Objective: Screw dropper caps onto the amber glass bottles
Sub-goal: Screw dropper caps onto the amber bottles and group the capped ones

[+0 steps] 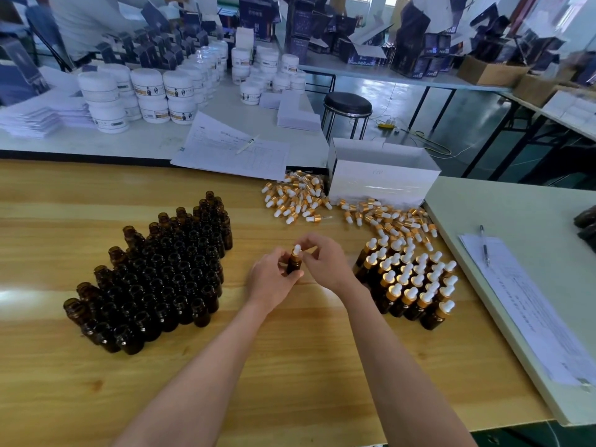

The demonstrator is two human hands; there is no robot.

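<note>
Over the middle of the wooden table [290,366] my left hand [272,279] grips an amber glass bottle [294,264] round its body. My right hand [324,259] pinches the dropper cap [296,251], white bulb and gold collar, that sits on the bottle's neck. To the left stand several open amber bottles [154,279] packed in rows. To the right stand several capped bottles [416,285]. Loose dropper caps [322,204] lie in a heap further back.
A white box [380,175] stands behind the loose caps. Paper sheets with a pen [232,150] lie at the back, another sheet with a pen [522,301] on the pale table to the right. White jars [145,91] crowd the far table. A black stool [347,106] stands beyond.
</note>
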